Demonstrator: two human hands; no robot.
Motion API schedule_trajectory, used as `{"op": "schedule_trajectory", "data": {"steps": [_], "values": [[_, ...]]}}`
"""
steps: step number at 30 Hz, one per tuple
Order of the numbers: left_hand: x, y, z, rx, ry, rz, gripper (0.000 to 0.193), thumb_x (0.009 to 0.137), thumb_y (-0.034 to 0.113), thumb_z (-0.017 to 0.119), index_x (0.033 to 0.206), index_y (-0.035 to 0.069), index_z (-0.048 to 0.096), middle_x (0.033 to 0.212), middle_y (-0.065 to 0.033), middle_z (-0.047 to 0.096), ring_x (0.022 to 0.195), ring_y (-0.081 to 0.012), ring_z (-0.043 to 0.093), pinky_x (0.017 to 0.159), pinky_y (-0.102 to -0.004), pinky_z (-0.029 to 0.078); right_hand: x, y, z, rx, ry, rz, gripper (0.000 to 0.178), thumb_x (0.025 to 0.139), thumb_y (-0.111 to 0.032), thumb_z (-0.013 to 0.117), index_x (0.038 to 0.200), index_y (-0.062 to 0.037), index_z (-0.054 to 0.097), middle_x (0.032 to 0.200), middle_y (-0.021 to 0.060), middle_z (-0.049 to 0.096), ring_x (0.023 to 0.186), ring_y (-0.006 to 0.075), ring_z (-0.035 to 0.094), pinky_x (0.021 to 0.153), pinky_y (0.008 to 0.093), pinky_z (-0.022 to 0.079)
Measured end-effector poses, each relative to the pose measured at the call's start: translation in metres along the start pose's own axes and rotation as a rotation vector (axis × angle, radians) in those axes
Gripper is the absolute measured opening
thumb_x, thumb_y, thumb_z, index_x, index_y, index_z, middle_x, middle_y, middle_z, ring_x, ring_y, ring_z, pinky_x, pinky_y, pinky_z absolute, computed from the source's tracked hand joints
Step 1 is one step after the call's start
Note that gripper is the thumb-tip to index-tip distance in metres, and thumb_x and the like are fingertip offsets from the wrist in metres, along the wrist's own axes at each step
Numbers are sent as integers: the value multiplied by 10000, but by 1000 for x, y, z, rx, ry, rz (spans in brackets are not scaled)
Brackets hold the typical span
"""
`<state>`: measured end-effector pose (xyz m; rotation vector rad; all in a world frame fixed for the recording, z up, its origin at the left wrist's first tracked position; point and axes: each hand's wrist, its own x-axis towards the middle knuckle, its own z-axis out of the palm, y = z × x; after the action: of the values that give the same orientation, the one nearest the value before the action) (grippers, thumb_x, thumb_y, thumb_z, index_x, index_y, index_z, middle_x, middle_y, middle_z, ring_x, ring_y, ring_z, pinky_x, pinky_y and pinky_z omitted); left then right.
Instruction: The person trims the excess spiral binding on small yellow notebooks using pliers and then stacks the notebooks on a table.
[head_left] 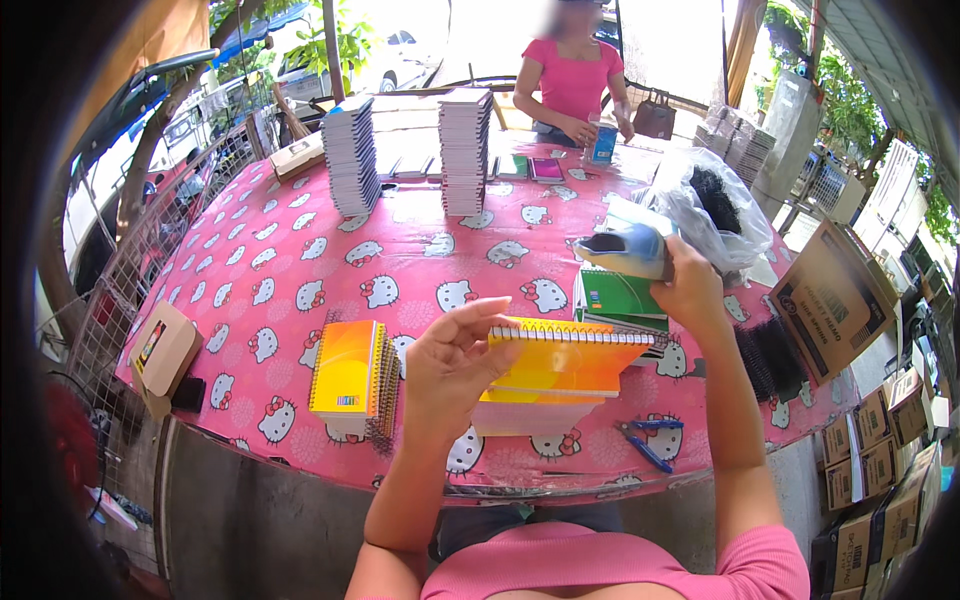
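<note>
My left hand [462,350] grips the left end of a yellow-orange spiral notebook [570,360], thumb on its near face, the wire coil running along its top edge. Under it lies a pile of pages [545,415]. Off to the right, my right hand [692,285] is closed round a blue-and-white rounded object [630,248] with a dark opening; its exact kind is unclear. That object is above green spiral notebooks [620,293]. Blue-handled pliers [650,440] lie near the table's front edge. Left of my left hand sits a stack of yellow spiral notebooks [345,370].
Two tall notebook stacks [350,160] [465,150] rise at the back of the pink patterned table [400,260]. A plastic bag [735,240] and black coils [770,360] lie right, beside a cardboard box [832,300]. Across stands a person in pink [572,75].
</note>
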<state>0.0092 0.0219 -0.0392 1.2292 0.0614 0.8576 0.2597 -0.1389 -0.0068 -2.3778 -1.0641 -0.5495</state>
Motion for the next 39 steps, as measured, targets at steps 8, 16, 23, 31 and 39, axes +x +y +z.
{"op": "schedule_trajectory", "data": {"steps": [8, 16, 23, 31, 39], "values": [[-8, 35, 30, 585, -206, 778, 257, 719, -77, 742, 953, 2, 670, 917, -116, 696, 863, -178, 654, 757, -316, 518, -42, 48, 25, -214, -49, -246, 449, 862, -287, 647, 1250, -94, 530, 1312, 151, 501, 1189, 340, 498, 936, 492, 432], [-46, -21, 42, 756, -111, 484, 240, 685, -45, 799, 865, 22, 656, 939, -147, 692, 794, -222, 650, 684, -318, 522, -226, 42, 27, 9, -337, -13, 585, 806, -323, 710, 1264, -17, 514, 1278, 218, 492, 1163, 399, 463, 963, 505, 371], [-46, -30, 40, 758, -128, 615, 267, 664, -63, 810, 850, 13, 634, 930, -131, 681, 795, -241, 641, 666, -323, 510, -190, -32, -33, 505, -115, -73, 471, 787, -240, 731, 1196, -59, 584, 1099, 157, 555, 999, 351, 543, 875, 448, 429], [-46, -26, 40, 739, -175, 635, 234, 678, -98, 752, 876, 2, 675, 933, -134, 695, 798, -252, 645, 700, -335, 515, -166, -57, -51, 906, -471, 16, 379, 866, -223, 687, 1180, -30, 603, 1026, 128, 582, 953, 237, 602, 761, 341, 526], [-39, 6, -2, 691, 56, 689, 172, 763, -78, 695, 908, 7, 655, 913, -135, 692, 814, -229, 642, 754, -373, 528, -187, -34, -22, 1012, -562, 240, 406, 880, -269, 668, 1184, -10, 596, 1197, 145, 597, 1055, 258, 589, 901, 392, 455]]}}
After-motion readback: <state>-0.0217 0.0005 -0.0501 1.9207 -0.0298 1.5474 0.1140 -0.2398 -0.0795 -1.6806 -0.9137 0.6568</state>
